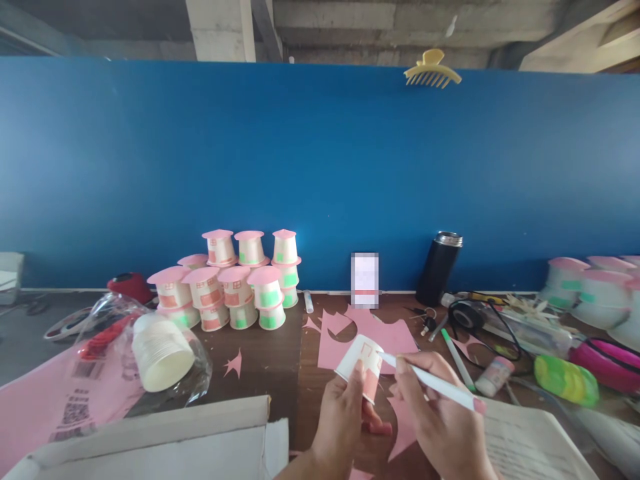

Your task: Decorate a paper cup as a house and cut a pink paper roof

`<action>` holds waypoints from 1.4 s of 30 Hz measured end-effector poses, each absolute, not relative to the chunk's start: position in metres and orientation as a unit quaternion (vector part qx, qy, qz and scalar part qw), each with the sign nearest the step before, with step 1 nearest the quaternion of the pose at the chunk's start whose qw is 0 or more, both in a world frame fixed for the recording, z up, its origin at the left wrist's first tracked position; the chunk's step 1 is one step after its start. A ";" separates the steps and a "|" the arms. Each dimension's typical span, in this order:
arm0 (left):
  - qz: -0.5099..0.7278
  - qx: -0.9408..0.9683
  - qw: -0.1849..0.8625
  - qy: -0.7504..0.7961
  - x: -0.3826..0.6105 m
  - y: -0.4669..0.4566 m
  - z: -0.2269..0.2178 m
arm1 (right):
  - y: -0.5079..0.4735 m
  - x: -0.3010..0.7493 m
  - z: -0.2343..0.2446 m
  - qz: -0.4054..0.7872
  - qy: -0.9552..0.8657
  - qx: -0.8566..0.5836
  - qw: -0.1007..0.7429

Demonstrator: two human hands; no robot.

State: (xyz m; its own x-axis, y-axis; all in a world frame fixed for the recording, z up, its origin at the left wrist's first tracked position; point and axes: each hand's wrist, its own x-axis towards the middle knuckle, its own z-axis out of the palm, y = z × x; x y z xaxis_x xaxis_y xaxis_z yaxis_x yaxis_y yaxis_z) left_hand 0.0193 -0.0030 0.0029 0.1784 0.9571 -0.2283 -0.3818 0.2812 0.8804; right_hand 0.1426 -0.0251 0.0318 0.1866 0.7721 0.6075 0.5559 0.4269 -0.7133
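Note:
My left hand grips a white paper cup, tilted, with its thumb across the side. Pink-red outlines of a window and a filled pink-red patch are drawn on the cup's wall. Between the fingers of my right hand is a white marker with a pink end. The marker's tip meets the cup's wall near the drawn lines, or sits just off it; I cannot tell which. Beneath the hands lies a cut pink paper sheet with round pieces gone from it. A small red-pink piece shows below the cup.
Stacked paper cups with pink paper roofs stand at the left back. A plastic bag holds nested paper cups. A black thermos, a green marker and a notebook lie right. A white box occupies the front left.

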 end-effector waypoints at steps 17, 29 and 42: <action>0.473 0.417 0.644 0.434 0.020 -0.004 0.000 | -0.023 0.143 0.024 0.123 -0.644 -0.540 0.528; 0.473 0.437 0.640 0.420 0.019 -0.003 -0.004 | -0.022 0.144 0.024 0.114 -0.648 -0.550 0.514; 0.476 0.413 0.653 0.419 0.020 -0.005 -0.001 | -0.024 0.141 0.030 0.111 -0.648 -0.554 0.510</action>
